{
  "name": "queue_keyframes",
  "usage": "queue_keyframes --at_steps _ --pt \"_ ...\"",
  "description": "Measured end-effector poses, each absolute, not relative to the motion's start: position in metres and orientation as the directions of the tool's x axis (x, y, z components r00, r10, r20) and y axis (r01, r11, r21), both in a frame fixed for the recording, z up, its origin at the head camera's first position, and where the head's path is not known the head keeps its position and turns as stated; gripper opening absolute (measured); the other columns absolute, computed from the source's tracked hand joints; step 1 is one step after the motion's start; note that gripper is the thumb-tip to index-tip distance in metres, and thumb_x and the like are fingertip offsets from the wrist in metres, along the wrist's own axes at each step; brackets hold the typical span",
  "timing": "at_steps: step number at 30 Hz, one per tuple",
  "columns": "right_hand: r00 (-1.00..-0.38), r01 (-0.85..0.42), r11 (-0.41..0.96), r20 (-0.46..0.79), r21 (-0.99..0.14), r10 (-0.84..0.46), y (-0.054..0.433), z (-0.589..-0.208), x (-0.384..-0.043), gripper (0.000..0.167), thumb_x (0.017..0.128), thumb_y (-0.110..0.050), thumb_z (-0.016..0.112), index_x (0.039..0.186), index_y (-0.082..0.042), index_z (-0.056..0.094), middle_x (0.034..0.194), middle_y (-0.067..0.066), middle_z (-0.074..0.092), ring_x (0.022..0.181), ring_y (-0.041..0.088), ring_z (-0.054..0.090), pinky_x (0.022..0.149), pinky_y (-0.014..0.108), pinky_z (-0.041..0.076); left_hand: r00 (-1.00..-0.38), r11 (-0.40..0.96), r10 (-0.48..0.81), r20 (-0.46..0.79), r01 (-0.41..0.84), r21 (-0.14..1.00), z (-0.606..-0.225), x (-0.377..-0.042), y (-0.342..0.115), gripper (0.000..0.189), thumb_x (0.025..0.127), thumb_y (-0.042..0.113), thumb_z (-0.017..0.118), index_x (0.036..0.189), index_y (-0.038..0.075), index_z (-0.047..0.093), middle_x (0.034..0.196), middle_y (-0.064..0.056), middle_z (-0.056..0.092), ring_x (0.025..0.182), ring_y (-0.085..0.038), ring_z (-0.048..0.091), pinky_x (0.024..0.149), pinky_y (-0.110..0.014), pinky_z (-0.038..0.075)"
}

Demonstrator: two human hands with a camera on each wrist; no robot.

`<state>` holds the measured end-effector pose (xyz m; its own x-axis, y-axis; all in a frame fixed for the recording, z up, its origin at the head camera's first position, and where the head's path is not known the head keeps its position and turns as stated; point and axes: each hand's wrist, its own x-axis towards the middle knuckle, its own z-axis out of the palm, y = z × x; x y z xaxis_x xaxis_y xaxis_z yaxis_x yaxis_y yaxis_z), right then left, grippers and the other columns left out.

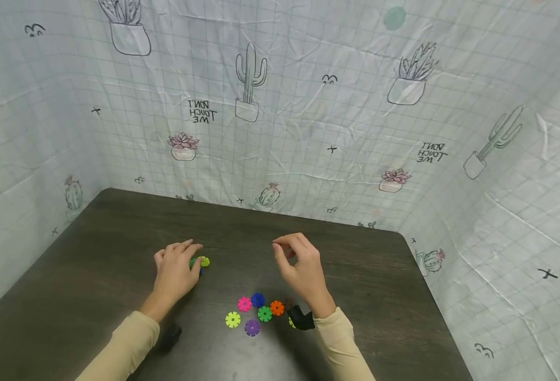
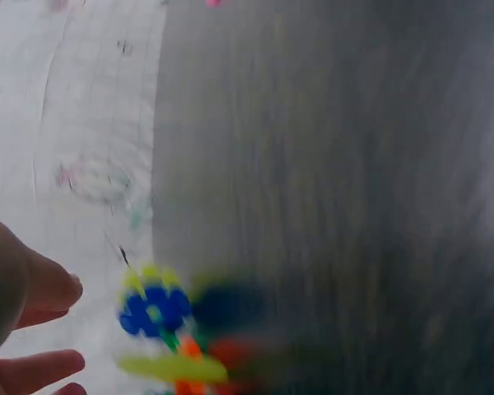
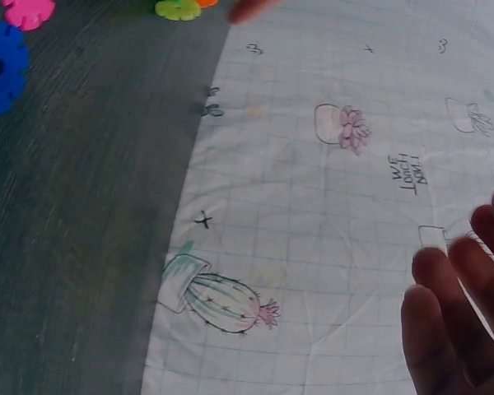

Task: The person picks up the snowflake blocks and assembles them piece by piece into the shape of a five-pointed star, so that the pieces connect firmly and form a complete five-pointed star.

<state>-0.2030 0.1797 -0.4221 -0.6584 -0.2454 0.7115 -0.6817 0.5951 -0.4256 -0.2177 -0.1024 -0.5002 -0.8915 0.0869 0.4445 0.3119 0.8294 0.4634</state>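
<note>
My left hand (image 1: 175, 270) is at the table's left-middle, thumb and fingers apart, beside a small cluster of notched plastic discs. The hand partly hides the cluster in the head view, where a yellow-green disc (image 1: 205, 262) shows. The left wrist view shows its blue disc (image 2: 155, 311) and orange disc (image 2: 191, 362), just beyond the fingertips. My right hand (image 1: 303, 267) is raised above the table, fingers loosely bent and thumb near the index finger; nothing shows between them. Loose discs lie nearer me: pink (image 1: 244, 304), blue (image 1: 258, 300), green (image 1: 264, 314), orange (image 1: 277, 308), yellow (image 1: 232, 319) and purple (image 1: 253, 327).
The dark wooden table (image 1: 375, 275) is bordered by a white cloth (image 1: 299, 132) printed with cacti. A black device (image 1: 301, 318) at the right wrist partly covers another yellow disc (image 1: 291, 322). A dark object (image 1: 169, 337) sits beside the left forearm.
</note>
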Motion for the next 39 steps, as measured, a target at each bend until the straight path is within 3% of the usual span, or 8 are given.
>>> queue_keyframes --at_steps 3,6,12,17,25,29,34,39 --pt "-0.703 -0.669 0.618 0.62 -0.412 -0.349 0.178 -0.427 -0.203 0.005 0.093 -0.007 0.073 0.097 -0.009 0.073 0.085 0.0 0.067 0.073 0.009 0.061 0.065 0.029 0.058 -0.856 0.811 0.178 0.485 0.406 0.421 -0.495 -0.204 -0.09 0.024 0.085 0.012 0.081 0.108 0.005 0.074 0.11 -0.018 0.069 0.1 -0.038 0.061 0.089 -0.054 0.044" --pt "-0.766 -0.638 0.645 0.429 -0.421 -0.478 0.173 -0.437 -0.205 0.008 0.091 -0.012 0.077 0.098 -0.012 0.074 0.087 -0.002 0.069 0.074 0.008 0.063 0.068 0.024 0.057 -0.85 0.753 0.355 0.389 0.506 0.421 -0.489 -0.19 -0.077 0.019 0.085 0.02 0.083 0.099 0.011 0.073 0.093 -0.004 0.064 0.083 -0.02 0.06 0.073 -0.037 0.052" --pt "-0.782 -0.545 0.713 -0.038 -0.442 -0.622 0.159 -0.47 -0.213 0.03 0.084 -0.033 0.085 0.108 -0.018 0.073 0.105 -0.003 0.065 0.086 0.009 0.06 0.075 0.019 0.053 -0.793 0.685 0.604 0.072 0.564 0.462 -0.488 -0.172 -0.063 0.032 0.083 0.04 0.083 0.097 0.015 0.069 0.085 0.006 0.054 0.068 -0.005 0.046 0.057 -0.024 0.041" --pt "-0.782 -0.463 0.752 -0.183 -0.47 -0.596 0.156 -0.482 -0.213 0.029 0.081 -0.036 0.087 0.102 -0.025 0.071 0.106 -0.007 0.057 0.089 0.006 0.054 0.079 0.022 0.052 -0.772 0.66 0.635 0.02 0.555 0.506 -0.493 -0.171 -0.063 0.029 0.081 0.034 0.087 0.09 0.016 0.067 0.084 0.005 0.051 0.068 -0.005 0.043 0.058 -0.023 0.04" --pt "-0.787 -0.376 0.752 -0.241 -0.542 -0.567 0.16 -0.484 -0.217 0.024 0.084 -0.024 0.085 0.095 -0.02 0.064 0.096 -0.007 0.054 0.083 0.007 0.052 0.075 0.021 0.049 -0.778 0.683 0.622 -0.081 0.49 0.541 -0.49 -0.173 -0.059 0.037 0.082 0.024 0.086 0.087 0.019 0.051 0.08 0.004 0.045 0.068 -0.011 0.041 0.056 -0.027 0.034" --pt "-0.805 -0.352 0.706 -0.185 -0.614 -0.563 0.166 -0.485 -0.22 0.023 0.087 -0.018 0.083 0.091 -0.018 0.06 0.09 -0.007 0.058 0.077 0.007 0.052 0.07 0.022 0.048 -0.762 0.645 0.644 -0.065 0.496 0.582 -0.486 -0.176 -0.055 0.035 0.084 0.018 0.084 0.089 0.018 0.049 0.076 0.007 0.047 0.063 -0.009 0.042 0.053 -0.025 0.032" --pt "-0.878 -0.344 0.583 0.033 -0.736 -0.477 0.181 -0.477 -0.226 0.014 0.093 -0.015 0.075 0.091 -0.015 0.061 0.081 -0.002 0.07 0.065 0.007 0.058 0.059 0.023 0.047 -0.781 0.574 0.586 0.215 0.588 0.57 -0.471 -0.187 -0.052 0.021 0.089 0.013 0.079 0.093 0.018 0.059 0.081 0.008 0.056 0.067 -0.005 0.049 0.056 -0.022 0.044" --pt "-0.907 -0.419 0.461 0.334 -0.782 -0.257 0.193 -0.448 -0.229 0.013 0.093 -0.017 0.076 0.099 -0.014 0.065 0.084 0.003 0.073 0.066 0.008 0.062 0.059 0.023 0.051 -0.737 0.487 0.388 0.554 0.674 0.556 -0.436 -0.201 -0.049 0.013 0.09 0.005 0.076 0.099 0.013 0.072 0.089 0.001 0.064 0.072 -0.006 0.057 0.064 -0.022 0.053"
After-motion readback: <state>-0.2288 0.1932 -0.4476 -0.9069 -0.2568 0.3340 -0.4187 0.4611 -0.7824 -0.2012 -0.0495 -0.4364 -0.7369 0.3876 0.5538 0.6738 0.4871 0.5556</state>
